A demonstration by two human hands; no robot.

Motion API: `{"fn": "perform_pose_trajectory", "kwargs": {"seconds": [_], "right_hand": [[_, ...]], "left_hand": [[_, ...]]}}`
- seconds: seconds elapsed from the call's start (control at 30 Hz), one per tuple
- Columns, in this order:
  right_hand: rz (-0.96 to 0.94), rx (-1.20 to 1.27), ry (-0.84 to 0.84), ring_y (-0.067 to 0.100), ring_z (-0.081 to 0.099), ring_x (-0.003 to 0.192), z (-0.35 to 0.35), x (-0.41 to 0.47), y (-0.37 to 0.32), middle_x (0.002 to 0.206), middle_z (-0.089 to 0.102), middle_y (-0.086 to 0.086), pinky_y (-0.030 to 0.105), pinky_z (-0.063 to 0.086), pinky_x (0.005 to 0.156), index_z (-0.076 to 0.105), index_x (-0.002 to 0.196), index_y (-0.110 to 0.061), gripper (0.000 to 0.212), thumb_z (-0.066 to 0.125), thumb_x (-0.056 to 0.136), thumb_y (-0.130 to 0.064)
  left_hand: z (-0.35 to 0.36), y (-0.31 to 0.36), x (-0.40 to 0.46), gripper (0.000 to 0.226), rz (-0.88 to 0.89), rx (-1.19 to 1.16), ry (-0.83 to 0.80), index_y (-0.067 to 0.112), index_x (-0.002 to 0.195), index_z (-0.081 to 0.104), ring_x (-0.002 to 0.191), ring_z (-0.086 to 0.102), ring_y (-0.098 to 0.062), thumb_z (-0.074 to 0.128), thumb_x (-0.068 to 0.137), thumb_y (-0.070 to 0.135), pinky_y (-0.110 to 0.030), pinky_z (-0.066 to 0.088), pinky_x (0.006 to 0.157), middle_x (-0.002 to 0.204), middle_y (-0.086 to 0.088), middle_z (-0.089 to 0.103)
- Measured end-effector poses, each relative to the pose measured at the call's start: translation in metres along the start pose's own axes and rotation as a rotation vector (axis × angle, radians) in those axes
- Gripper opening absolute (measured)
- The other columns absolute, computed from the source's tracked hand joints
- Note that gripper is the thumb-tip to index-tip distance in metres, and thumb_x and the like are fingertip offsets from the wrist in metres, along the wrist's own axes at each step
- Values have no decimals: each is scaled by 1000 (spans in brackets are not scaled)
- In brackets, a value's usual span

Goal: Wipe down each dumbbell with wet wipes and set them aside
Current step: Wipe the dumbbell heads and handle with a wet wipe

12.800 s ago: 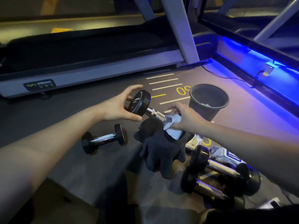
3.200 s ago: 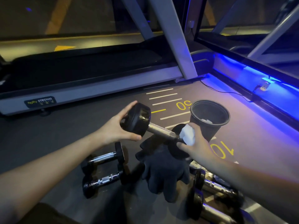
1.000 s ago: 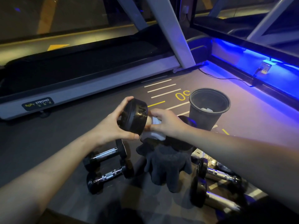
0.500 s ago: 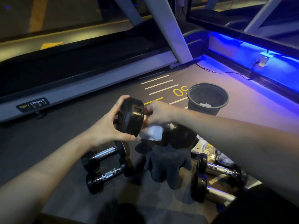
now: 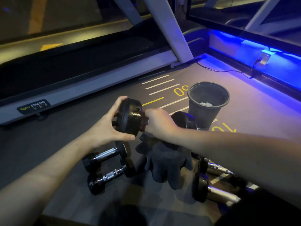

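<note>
1. The left hand holds the held dumbbell by its near black head, thumb under the head's lower edge and fingers curled over its top; the grip is wrapped round that head.
2. The right hand is closed round the bar between the two heads, its knuckles against the inner face of the near head. A sliver of white, the wet wipe, shows at the fingers; the grip pinches it against the bar.
3. The held dumbbell is lifted off the floor at the middle of the view, its far head pointing toward 3 o'clock and lying just in front of the bin.
4. The black bin stands upright on the floor at 2 o'clock from the hands, with white scraps at its bottom.
5. Below the hands, toward 6 o'clock, a dark cloth lies bunched on the floor.
6. At 7 o'clock from the hands two small dumbbells lie side by side on the floor, chrome bars roughly parallel, just beside the cloth.
7. At 4 o'clock, partly hidden under the right forearm, two larger dumbbells lie on the floor, with black heads and chrome bars.
8. A treadmill runs across the view from 9 to 12 o'clock, with a label on its side rail.
9. Yellow and white floor markings lie at 1 o'clock; a blue light strip glows along the 2 o'clock edge.
</note>
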State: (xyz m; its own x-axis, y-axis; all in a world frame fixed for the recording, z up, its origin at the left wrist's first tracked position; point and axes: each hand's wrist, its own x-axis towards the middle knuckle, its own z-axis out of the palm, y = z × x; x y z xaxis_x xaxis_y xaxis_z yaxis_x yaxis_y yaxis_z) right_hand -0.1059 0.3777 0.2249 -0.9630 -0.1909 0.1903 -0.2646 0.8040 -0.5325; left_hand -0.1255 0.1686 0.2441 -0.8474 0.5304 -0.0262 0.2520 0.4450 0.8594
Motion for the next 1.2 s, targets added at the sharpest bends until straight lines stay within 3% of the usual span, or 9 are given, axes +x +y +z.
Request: {"fn": "perform_pose_trajectory", "kwargs": {"seconds": [0.17, 0.27, 0.43, 0.5, 0.6, 0.7, 0.87, 1.0, 1.2], "right_hand": [[86, 222, -413, 3, 47, 53, -34, 25, 11, 57, 54, -10, 22, 43, 55, 67, 68, -21, 23, 85, 76, -32], [131, 259, -495, -3, 45, 42, -44, 27, 11, 46, 53, -16, 14, 40, 47, 66, 63, -21, 24, 85, 77, -27], [54, 30, -166, 22, 57, 68, -21, 7, 3, 71, 67, 9, 28, 40, 63, 64, 67, -16, 26, 78, 79, -34], [-21, -95, 31, 30, 65, 88, -8, -10, 1, 84, 71, 14, 32, 47, 84, 70, 77, -9, 22, 73, 81, -30], [-95, -137, 181, 32, 67, 101, 1, -18, 0, 89, 73, 13, 34, 35, 111, 74, 87, -6, 21, 72, 83, -27], [-17, -62, 55, 31, 67, 88, -10, -7, 6, 78, 69, 9, 35, 50, 83, 67, 74, -16, 21, 76, 80, -33], [22, 106, -306, 8, 40, 59, -34, 16, 17, 66, 53, -1, 22, 37, 54, 66, 77, -13, 28, 83, 78, -35], [-17, 76, -257, 12, 48, 62, -30, 15, 18, 68, 58, -1, 28, 40, 58, 63, 78, -11, 35, 82, 78, -41], [-96, -210, 22, 28, 66, 93, -9, -8, 22, 93, 71, 3, 38, 53, 77, 62, 88, -16, 30, 72, 80, -44]], "left_hand": [[2, 6, -1, 125, 19, 41, -29, 56, 147, 24, 116, 63, -3, 95, 61, 0, -8, 47, 90, 129, 19, 59], [3, 11, 0, 124, 38, 73, -55, 56, 148, 23, 120, 60, 2, 95, 57, 10, -9, 44, 98, 126, 33, 58], [4, 12, -2, 127, 9, 55, -24, 52, 150, 24, 115, 61, 8, 97, 56, 7, -6, 45, 89, 131, 21, 57], [4, 13, -1, 125, 7, 52, -14, 53, 149, 25, 116, 61, 7, 95, 61, 0, -7, 46, 89, 132, 22, 56], [6, 16, 2, 121, 19, 55, -7, 53, 149, 28, 116, 62, 3, 92, 63, -4, -12, 49, 93, 122, 28, 63], [7, 19, 4, 122, 16, 55, -8, 48, 152, 27, 111, 61, 10, 93, 63, -5, -8, 46, 91, 118, 32, 63], [9, 23, 1, 126, 30, 83, -18, 48, 152, 24, 112, 58, 13, 96, 60, 2, -3, 43, 89, 132, 21, 54], [8, 24, 0, 125, 26, 87, -22, 53, 150, 26, 113, 62, 4, 95, 54, 13, -5, 44, 89, 130, 18, 58], [9, 24, -1, 121, 18, 71, -12, 50, 151, 27, 113, 61, 8, 91, 64, -6, -7, 45, 90, 131, 16, 58]]}}
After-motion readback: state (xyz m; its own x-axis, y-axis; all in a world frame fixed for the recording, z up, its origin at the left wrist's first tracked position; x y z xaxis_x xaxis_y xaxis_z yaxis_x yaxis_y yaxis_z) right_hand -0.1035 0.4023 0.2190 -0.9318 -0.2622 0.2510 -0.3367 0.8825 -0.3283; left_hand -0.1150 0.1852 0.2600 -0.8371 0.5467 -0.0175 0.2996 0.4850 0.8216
